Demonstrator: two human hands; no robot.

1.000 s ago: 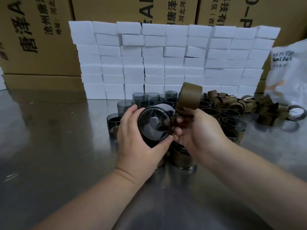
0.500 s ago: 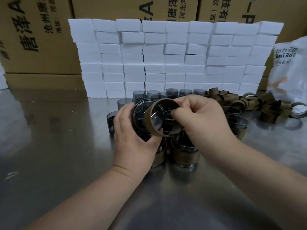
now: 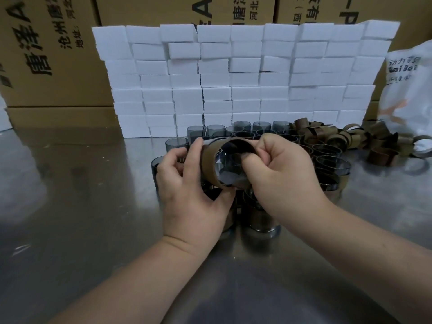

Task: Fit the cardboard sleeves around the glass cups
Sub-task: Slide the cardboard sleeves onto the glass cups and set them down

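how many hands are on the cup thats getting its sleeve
2. The left hand grips the glass cup from the left. The right hand pinches the right edge of the cardboard sleeve around it. No others are visible.

Counts on your bench (image 3: 70, 206): one cup in work, many more standing by.
Your left hand (image 3: 187, 183) and right hand (image 3: 280, 169), two in all, hold one glass cup (image 3: 230, 164) with one cardboard sleeve (image 3: 209, 164) round it. At least two sleeved cups (image 3: 261, 218) stand before you, and well over a dozen bare cups (image 3: 332, 157) behind, their exact number hidden. Loose sleeves (image 3: 327, 134): more than ten. White blocks (image 3: 245, 78): about nine across. At least three cartons (image 3: 46, 54); one white bag (image 3: 406, 101).
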